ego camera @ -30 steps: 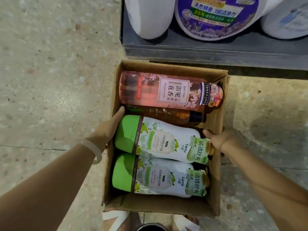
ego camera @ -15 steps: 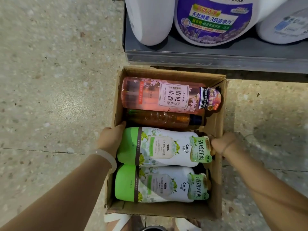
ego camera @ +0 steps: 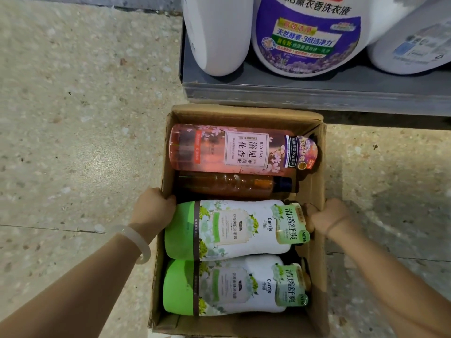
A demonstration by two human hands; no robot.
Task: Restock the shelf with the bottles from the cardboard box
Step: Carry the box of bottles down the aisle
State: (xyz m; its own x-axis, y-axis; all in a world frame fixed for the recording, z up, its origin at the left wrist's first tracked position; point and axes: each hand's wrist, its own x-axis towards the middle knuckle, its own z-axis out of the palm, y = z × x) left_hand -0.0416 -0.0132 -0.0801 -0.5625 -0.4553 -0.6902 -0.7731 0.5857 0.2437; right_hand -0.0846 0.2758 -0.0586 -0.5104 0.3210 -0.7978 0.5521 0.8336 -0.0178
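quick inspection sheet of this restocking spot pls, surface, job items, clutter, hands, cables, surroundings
surface: speckled stone floor, box stands on it
job's things: cardboard box holds four bottles lying flat: pink bottle, amber bottle, upper green-white bottle, lower green-white bottle; grey shelf behind
clutter: nothing seen
grippers: left hand and right hand grip the upper green-white bottle's ends
cables: nothing seen
surroundings: large detergent jugs on shelf
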